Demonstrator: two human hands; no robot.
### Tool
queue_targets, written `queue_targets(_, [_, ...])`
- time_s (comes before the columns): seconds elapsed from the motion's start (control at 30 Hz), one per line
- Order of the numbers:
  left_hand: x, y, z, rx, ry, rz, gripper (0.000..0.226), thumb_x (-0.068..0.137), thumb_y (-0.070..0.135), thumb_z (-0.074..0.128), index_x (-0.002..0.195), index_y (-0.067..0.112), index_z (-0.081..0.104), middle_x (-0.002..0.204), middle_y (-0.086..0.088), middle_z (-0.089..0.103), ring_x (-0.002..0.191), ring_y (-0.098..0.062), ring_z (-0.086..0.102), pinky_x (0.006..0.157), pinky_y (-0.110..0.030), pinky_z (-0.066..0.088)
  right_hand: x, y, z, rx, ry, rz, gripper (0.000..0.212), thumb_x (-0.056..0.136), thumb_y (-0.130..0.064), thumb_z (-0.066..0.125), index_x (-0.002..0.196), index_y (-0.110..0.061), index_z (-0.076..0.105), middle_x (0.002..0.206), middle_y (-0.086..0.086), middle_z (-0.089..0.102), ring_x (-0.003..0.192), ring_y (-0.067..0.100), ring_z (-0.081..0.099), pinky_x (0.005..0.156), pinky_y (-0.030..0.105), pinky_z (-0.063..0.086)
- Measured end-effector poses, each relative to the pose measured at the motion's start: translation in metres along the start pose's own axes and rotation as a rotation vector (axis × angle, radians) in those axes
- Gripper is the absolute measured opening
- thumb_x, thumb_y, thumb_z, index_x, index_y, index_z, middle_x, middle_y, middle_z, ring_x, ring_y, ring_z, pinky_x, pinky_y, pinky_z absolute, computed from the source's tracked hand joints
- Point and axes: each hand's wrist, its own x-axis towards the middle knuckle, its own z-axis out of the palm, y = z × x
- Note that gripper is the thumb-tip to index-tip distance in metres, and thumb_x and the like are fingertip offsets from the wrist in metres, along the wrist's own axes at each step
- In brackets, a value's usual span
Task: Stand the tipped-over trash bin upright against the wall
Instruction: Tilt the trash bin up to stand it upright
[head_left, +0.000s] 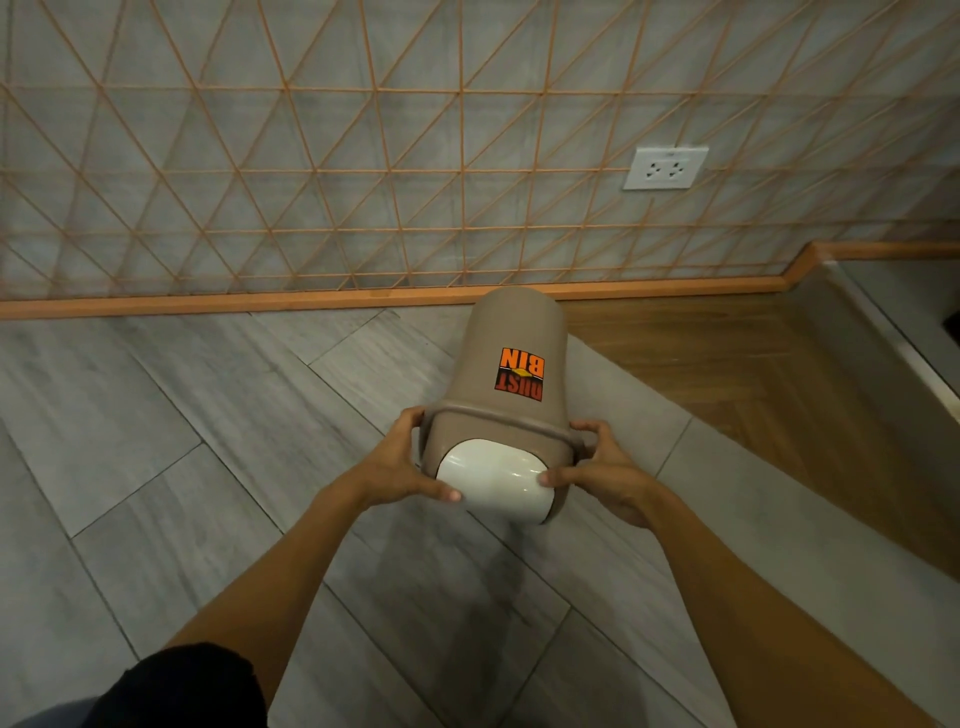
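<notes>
Bin (511, 364) is in both hands, lid end toward the person and base pointing at the wall (311, 156), so it is tilted, not yet upright. Whether the base touches the floor (156, 441) or hangs just above it cannot be told; it sits close to the skirting (260, 300), near where grey tile meets the wood strip (701, 364).

Going left to right: the left hand (402, 462) is spread around the left side of the rim, fingers curled behind the collar and thumb lying across the lower corner of the white flap (493, 480). The flap faces up toward the camera, and the orange label (521, 374) reads upside down from here. The right hand (605, 470) mirrors the left, fingers hooked over the rim's right side, thumb pressed on the flap's right edge.

This grip looks chosen for leverage: both hands at the wide top let the person pivot the bin about its narrow base, and the thumbs likely keep the swing flap from flopping. A socket (666, 167) sits on the wall above and to the right.
</notes>
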Motion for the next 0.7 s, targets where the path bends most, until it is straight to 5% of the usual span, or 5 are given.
queue_targets(0.13, [-0.003,0.022,-0.004,0.015,0.073,0.026,0.118,0.048,0.046,0.094,0.142,0.024,0.027,0.145,0.001,0.036,0.131,-0.018,0.04,0.098,-0.03,0.043,-0.008,-0.018,-0.016,0.049,0.044,-0.065,0.093,0.052,-0.012,0.091,0.13,-0.019,0.04,0.113,0.008,0.053,0.104,0.024,0.058,0.078,0.031,0.053])
queue_targets(0.27, [-0.003,0.051,-0.007,-0.075,0.144,0.004,0.126,0.041,0.062,0.088,0.144,0.022,0.029,0.146,-0.001,0.038,0.132,-0.019,0.041,0.099,-0.033,0.042,-0.02,-0.056,-0.023,-0.034,0.085,-0.179,0.087,0.048,-0.041,0.091,0.124,-0.029,0.049,0.111,-0.005,0.057,0.096,0.011,0.059,0.066,0.018,0.048])
queue_targets(0.57, [-0.002,0.11,-0.021,-0.283,0.336,-0.022,0.127,0.042,0.088,0.065,0.147,0.024,0.031,0.143,-0.008,0.039,0.123,-0.03,0.052,0.104,-0.052,0.047,-0.03,-0.107,-0.021,-0.033,0.083,-0.33,0.118,0.048,-0.048,0.088,0.148,-0.038,0.027,0.146,0.001,0.043,0.129,0.022,0.046,0.085,0.026,0.048])
queue_targets(0.63, [-0.001,0.121,-0.028,-0.327,0.339,-0.069,0.13,0.037,0.094,0.06,0.145,0.026,0.036,0.143,-0.01,0.044,0.123,-0.033,0.053,0.103,-0.056,0.046,-0.03,-0.114,-0.017,-0.034,0.074,-0.358,0.118,0.047,-0.049,0.089,0.148,-0.039,0.028,0.142,0.0,0.046,0.122,0.018,0.054,0.09,0.03,0.052])
queue_targets(0.7, [-0.001,0.13,-0.033,-0.355,0.343,-0.125,0.127,0.036,0.096,0.057,0.14,0.025,0.044,0.14,-0.01,0.05,0.121,-0.031,0.055,0.1,-0.053,0.047,-0.03,-0.12,-0.012,-0.034,0.082,-0.382,0.113,0.052,-0.051,0.087,0.148,-0.036,0.03,0.134,-0.001,0.054,0.101,0.004,0.066,0.071,0.019,0.056])
